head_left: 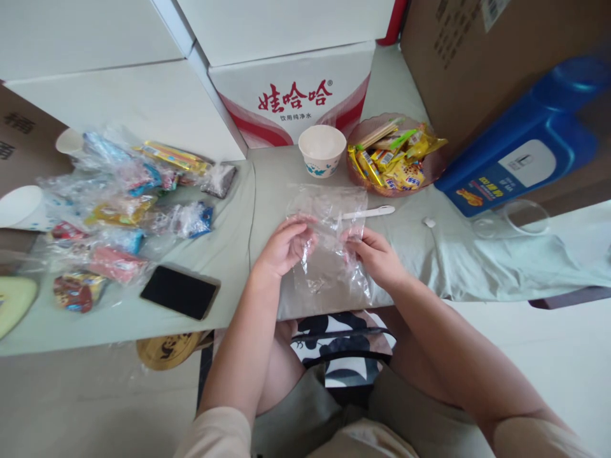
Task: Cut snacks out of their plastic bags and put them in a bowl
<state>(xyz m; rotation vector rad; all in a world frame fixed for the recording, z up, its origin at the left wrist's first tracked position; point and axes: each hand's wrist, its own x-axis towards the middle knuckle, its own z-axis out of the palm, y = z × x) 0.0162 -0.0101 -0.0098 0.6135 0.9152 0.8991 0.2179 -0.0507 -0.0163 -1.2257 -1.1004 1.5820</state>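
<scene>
A clear plastic bag point(329, 267) hangs between my two hands near the front edge of the cloth-covered table. My left hand point(285, 245) has its fingers curled on the bag's left side. On the other side, my right hand point(377, 254) pinches the bag between thumb and fingers. Just beyond the bag lies a white plastic spoon-like utensil point(377, 211), its left end behind the clear film. A white paper cup point(323, 151) with a blue pattern stands upright behind it. To its right is a pinkish bowl point(382, 189) of yellow-wrapped snacks.
Bagged snacks point(124, 203) are piled at the left, with a black phone point(181, 291) in front. A blue bottle point(520, 140) and a clear cup point(525, 217) stand at the right. White cartons point(291, 95) line the back. A small white scrap point(429, 222) lies on the cloth.
</scene>
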